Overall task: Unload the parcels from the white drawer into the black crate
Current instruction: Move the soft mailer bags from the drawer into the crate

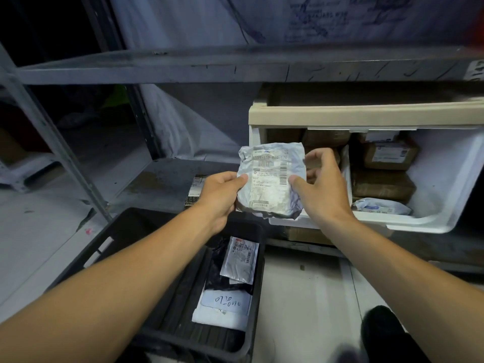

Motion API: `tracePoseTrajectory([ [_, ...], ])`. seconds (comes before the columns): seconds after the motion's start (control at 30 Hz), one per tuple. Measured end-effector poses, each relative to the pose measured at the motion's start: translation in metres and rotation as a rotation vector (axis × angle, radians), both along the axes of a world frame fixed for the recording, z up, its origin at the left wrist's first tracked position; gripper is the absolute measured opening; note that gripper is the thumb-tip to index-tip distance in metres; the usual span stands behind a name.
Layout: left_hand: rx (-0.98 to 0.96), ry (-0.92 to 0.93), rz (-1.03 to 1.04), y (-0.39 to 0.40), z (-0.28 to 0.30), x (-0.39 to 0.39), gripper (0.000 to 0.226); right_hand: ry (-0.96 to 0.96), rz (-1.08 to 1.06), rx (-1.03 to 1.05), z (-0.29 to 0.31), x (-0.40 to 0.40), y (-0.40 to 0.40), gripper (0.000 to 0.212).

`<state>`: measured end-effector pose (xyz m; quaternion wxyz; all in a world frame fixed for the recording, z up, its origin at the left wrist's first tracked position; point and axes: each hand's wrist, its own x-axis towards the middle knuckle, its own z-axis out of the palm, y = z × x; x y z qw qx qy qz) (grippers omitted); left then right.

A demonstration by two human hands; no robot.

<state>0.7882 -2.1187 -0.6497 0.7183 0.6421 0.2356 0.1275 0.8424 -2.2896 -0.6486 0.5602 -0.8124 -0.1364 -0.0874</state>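
I hold a crumpled grey-white plastic parcel (271, 179) with a printed label, upright in the air between drawer and crate. My left hand (222, 195) pinches its left edge. My right hand (320, 186) grips its right edge with thumb in front and fingers behind. The white drawer (440, 179) stands pulled out at the right and holds several brown paper parcels (382, 183) and a pale plastic one (381, 206). The black crate (167, 292) sits on the floor below my hands, with a silver-labelled parcel (239, 260), a dark one and a white handwritten-labelled one (225, 305) inside.
A grey metal shelf rack (157, 66) frames the scene, with an upright post (44, 132) at the left. A small box (195, 189) lies on the low shelf behind my left hand. A dark shoe (382, 334) shows at the bottom right on the pale floor.
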Motion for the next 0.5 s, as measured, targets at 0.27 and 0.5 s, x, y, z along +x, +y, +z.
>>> tracePoseTrajectory([
  [0.27,0.284,-0.004,0.056,0.025,-0.011,-0.028,0.026,-0.134,0.177,-0.314,-0.005,-0.021,0.012,0.007],
  [0.5,0.417,0.205,-0.146,0.062,-0.033,-0.061,0.030,-0.012,0.255,-0.534,-0.036,-0.035,0.040,0.023],
])
